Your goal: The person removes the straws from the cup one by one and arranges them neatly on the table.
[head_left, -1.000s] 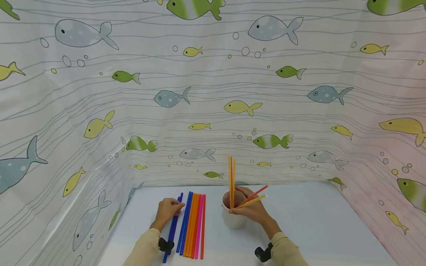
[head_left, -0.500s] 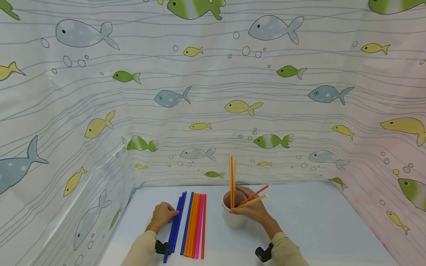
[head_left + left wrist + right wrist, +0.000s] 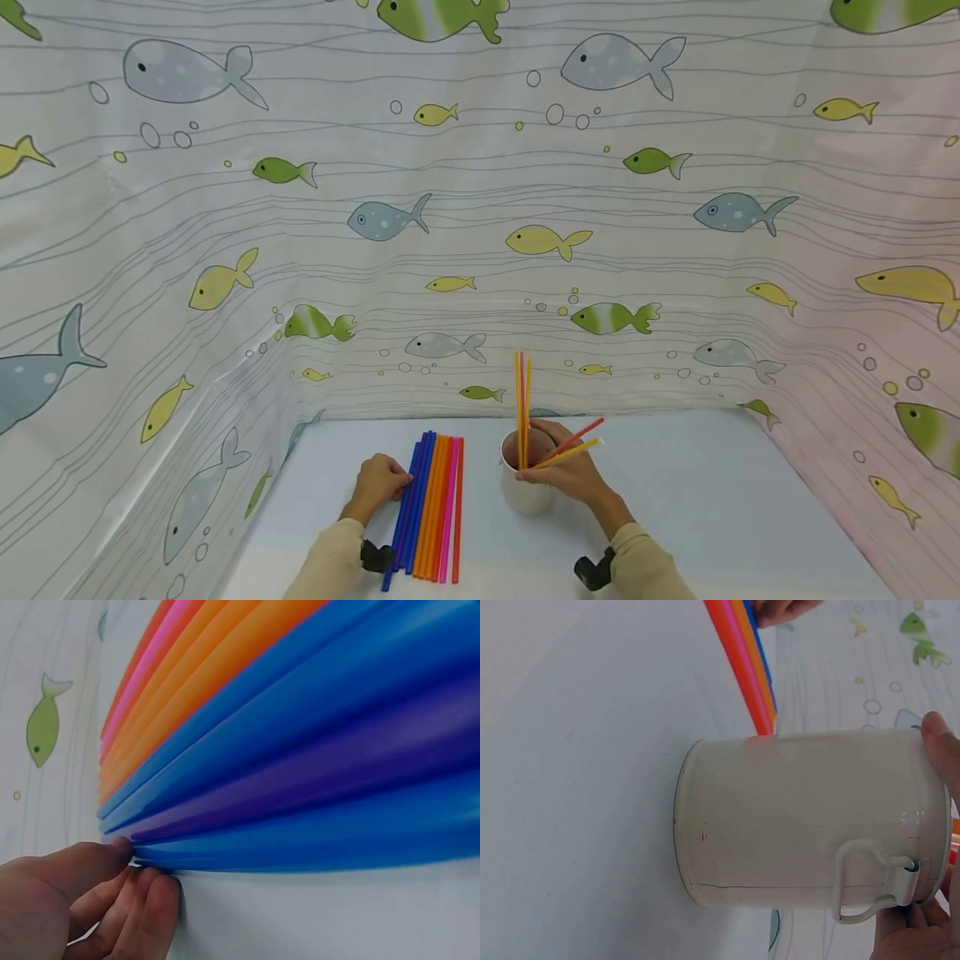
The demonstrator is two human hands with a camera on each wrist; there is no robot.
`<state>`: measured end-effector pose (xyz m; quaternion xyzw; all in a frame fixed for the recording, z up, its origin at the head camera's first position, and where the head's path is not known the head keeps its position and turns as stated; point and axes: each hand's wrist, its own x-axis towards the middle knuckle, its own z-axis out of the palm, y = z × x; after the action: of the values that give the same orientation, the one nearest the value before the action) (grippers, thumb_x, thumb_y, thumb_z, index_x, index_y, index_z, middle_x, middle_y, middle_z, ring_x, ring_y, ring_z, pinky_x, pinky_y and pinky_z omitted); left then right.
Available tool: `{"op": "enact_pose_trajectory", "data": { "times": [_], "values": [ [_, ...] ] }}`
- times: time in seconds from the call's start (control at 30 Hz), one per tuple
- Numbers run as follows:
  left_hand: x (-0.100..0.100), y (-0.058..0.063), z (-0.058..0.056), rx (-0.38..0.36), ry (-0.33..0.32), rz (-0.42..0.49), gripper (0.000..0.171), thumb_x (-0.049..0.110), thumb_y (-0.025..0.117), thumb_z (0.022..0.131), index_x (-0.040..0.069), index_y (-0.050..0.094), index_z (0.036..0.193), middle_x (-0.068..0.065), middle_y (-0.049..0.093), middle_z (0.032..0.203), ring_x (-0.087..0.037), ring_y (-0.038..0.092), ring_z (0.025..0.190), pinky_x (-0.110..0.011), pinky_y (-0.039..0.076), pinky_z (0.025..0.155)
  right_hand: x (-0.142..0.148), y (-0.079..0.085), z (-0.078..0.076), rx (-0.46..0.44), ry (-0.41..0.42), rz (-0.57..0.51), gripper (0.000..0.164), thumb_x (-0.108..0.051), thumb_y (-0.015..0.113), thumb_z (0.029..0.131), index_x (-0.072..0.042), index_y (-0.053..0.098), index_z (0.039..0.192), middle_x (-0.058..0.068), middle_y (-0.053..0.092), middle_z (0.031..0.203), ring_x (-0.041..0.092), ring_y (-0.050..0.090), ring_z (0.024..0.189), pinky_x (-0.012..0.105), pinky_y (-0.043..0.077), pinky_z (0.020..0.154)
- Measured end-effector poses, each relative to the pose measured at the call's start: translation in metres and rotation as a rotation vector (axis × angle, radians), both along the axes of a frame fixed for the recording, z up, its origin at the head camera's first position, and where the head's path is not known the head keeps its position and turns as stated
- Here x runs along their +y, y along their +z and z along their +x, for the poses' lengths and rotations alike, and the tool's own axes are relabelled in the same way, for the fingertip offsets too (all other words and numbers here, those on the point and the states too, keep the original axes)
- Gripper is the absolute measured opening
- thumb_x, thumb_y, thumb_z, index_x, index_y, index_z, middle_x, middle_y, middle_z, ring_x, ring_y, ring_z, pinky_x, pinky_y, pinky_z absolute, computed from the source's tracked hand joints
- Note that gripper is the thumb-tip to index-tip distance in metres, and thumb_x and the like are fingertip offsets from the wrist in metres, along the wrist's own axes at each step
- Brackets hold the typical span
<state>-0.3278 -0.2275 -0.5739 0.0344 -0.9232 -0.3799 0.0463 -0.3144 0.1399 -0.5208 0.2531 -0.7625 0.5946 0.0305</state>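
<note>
White can held steady, coloured straws in a row beside it.
From my remote seat I see the right hand (image 3: 566,471) clasping the white can (image 3: 527,496) across its mouth, probably to keep it upright with thin straws (image 3: 522,400) leaning inside. Left of it on the table (image 3: 712,500), by the coloured straws (image 3: 430,508), the left hand (image 3: 378,482), fingers curled, pinches the outermost blue straw (image 3: 315,844), seemingly to lie snug against its neighbours.
</note>
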Motion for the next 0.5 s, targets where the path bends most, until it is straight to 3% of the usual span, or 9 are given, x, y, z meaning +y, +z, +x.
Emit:
{"op": "enact_pose_trajectory", "data": {
  "times": [0.17,0.3,0.4,0.5],
  "values": [
    [0.000,0.004,-0.001,0.029,-0.018,-0.080,0.015,0.008,0.075,0.083,0.000,0.071,0.070,0.000,0.060,0.053,-0.011,0.058,0.046,-0.026,0.051,0.045,0.001,-0.017,-0.011,-0.010,-0.025,0.019,0.084,-0.020,0.090,0.069,-0.010,0.049,0.141,0.012,0.051,0.139,0.037,0.042,0.131,0.063,0.035,0.105],
    [0.007,0.016,-0.002,0.055,-0.031,-0.143,0.016,0.009,0.071,0.087,-0.001,0.071,0.074,0.002,0.058,0.054,-0.010,0.055,0.048,-0.025,0.048,0.045,0.002,-0.024,-0.016,0.008,-0.059,0.031,0.084,-0.027,0.092,0.066,-0.017,0.052,0.139,0.004,0.053,0.137,0.032,0.044,0.129,0.063,0.036,0.104],
    [0.019,0.029,-0.003,0.096,-0.052,-0.105,0.014,0.010,0.070,0.088,-0.001,0.072,0.081,0.000,0.061,0.059,-0.011,0.057,0.051,-0.025,0.049,0.048,0.003,-0.022,-0.015,0.021,-0.076,0.047,0.085,-0.031,0.092,0.064,-0.017,0.053,0.138,0.002,0.054,0.137,0.029,0.045,0.129,0.061,0.037,0.105],
    [0.037,0.043,-0.005,0.152,-0.103,0.015,0.013,0.013,0.068,0.091,0.001,0.073,0.091,-0.005,0.068,0.070,-0.014,0.063,0.059,-0.026,0.054,0.054,0.005,-0.018,-0.013,0.027,-0.085,0.078,0.089,-0.036,0.092,0.063,-0.014,0.052,0.140,0.004,0.052,0.139,0.028,0.044,0.130,0.060,0.038,0.104]
  ]
}}
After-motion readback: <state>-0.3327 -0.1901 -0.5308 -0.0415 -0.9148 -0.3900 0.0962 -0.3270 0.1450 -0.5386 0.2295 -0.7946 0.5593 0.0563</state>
